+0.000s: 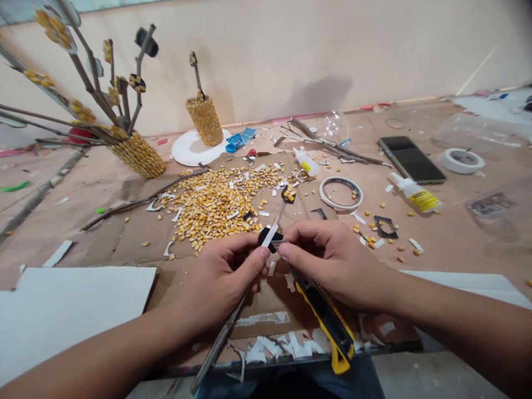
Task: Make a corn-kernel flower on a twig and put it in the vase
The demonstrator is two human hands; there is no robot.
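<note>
My left hand (pixel 222 277) is closed in a pinch on a small black piece with a white strip (pixel 269 237), and a thin stick (pixel 220 341) runs down from under its fingers. My right hand (pixel 332 260) is closed around a yellow and black utility knife (pixel 326 318), its blade tip right at the black piece. Both thumbs nearly touch over the piece. Just beyond the hands lies a pile of corn kernels (pixel 216 202) on the brown cardboard (pixel 103 233).
A corn-covered vase with branches (pixel 139 155) stands far left, a second corn-covered cup (pixel 204 119) on a white disc behind. Tape rings (pixel 341 193), glue bottles (pixel 415 194), a phone (pixel 410 159), a white sheet (pixel 70 307) and paper scraps (pixel 282 343) lie around.
</note>
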